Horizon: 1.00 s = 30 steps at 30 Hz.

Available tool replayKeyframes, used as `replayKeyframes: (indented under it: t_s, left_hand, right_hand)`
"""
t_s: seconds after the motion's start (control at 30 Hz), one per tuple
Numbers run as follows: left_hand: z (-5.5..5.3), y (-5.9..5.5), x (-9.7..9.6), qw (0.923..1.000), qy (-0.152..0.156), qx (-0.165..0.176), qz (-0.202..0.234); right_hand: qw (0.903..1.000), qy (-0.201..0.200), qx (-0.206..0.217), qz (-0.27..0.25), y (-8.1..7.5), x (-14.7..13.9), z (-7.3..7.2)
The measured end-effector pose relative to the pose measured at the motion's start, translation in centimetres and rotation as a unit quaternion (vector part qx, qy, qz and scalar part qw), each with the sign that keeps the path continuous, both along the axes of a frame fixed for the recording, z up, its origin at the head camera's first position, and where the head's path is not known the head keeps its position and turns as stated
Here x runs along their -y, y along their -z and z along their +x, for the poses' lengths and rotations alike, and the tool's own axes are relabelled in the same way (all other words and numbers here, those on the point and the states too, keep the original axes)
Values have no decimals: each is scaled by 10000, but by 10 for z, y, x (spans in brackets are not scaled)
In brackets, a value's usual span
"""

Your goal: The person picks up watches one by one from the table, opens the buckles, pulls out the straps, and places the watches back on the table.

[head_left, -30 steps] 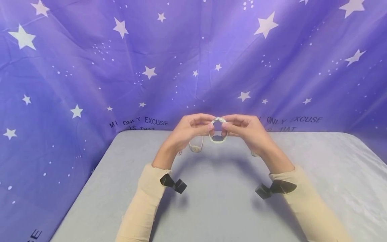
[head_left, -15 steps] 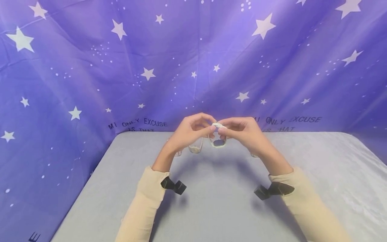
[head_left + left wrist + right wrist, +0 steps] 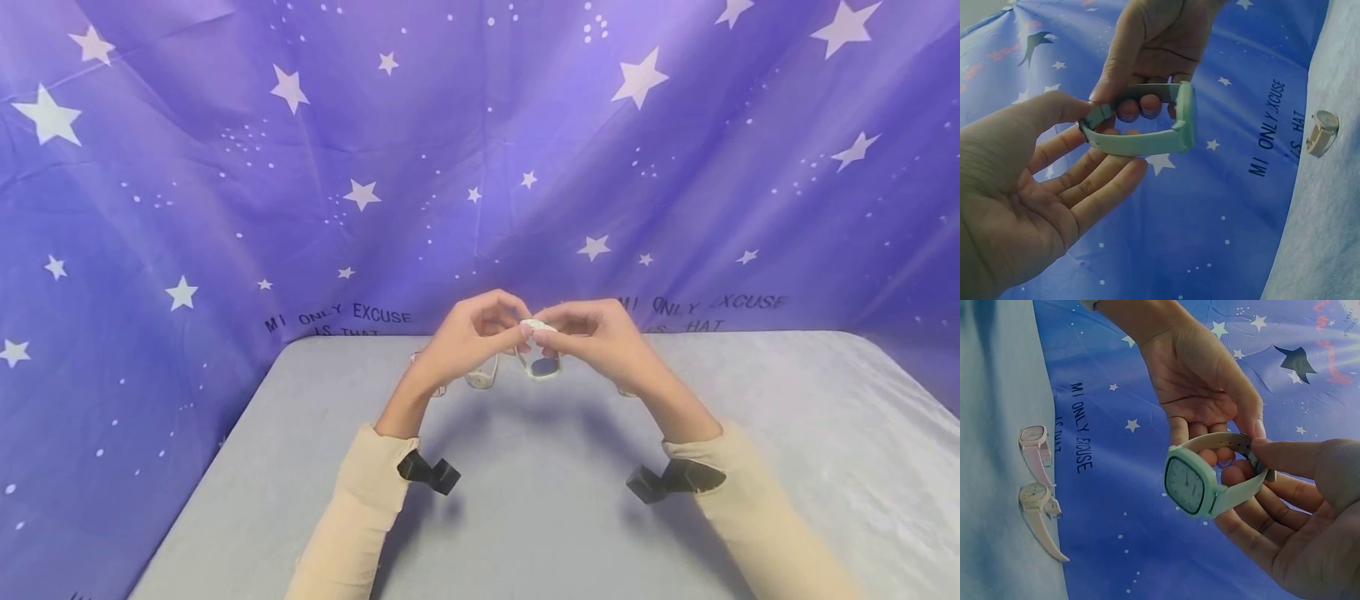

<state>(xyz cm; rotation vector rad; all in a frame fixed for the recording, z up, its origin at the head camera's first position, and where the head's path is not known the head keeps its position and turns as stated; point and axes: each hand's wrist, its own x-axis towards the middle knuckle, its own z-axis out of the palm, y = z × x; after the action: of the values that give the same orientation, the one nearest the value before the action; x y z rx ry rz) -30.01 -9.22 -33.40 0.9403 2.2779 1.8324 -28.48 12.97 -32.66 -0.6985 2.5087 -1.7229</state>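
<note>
A mint green wristwatch (image 3: 1186, 481) with a squarish face is held up above the table, its strap bent round into a loop. My left hand (image 3: 474, 335) pinches the strap at the buckle end, thumb on top, as the left wrist view shows. From the other side my right hand (image 3: 596, 337) pinches the same end of the strap, its thumb beside the left thumb. The buckle (image 3: 1260, 464) sits partly under the fingertips, so whether it is fastened cannot be told. In the head view the watch face hangs below the fingers, turned away.
Behind my left hand lie a cream watch (image 3: 1034, 497) and a pink watch (image 3: 1034, 436) on the grey cloth-covered table (image 3: 540, 517). Another beige watch (image 3: 1324, 131) lies on the right side, mostly hidden by my right wrist. A purple star-printed curtain (image 3: 420, 108) hangs behind.
Both thumbs have come closer together at the strap's buckle end, and that end has tipped toward me. The head view has tilted up slightly, so everything sits lower.
</note>
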Motion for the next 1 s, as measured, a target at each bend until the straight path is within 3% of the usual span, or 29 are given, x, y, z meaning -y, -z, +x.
replayKeyframes:
  t_s: [0.4, 0.6, 0.8, 1.0]
  left_hand:
    - [2, -3, -1, 9957, -275, -372, -797]
    - [5, 2, -1, 9962, -196, -124, -836]
    - [6, 0, 0, 9957, -255, -270, -853]
    - [5, -4, 1, 9954, -117, -291, -902]
  right_hand:
    - [9984, -209, -148, 512, -1, 1, 0]
    - [9982, -366, -64, 479, 1, 0, 2]
    - [9978, -423, -146, 483, 1, 1, 2]
    - [9982, -392, -205, 407, 0, 1, 5]
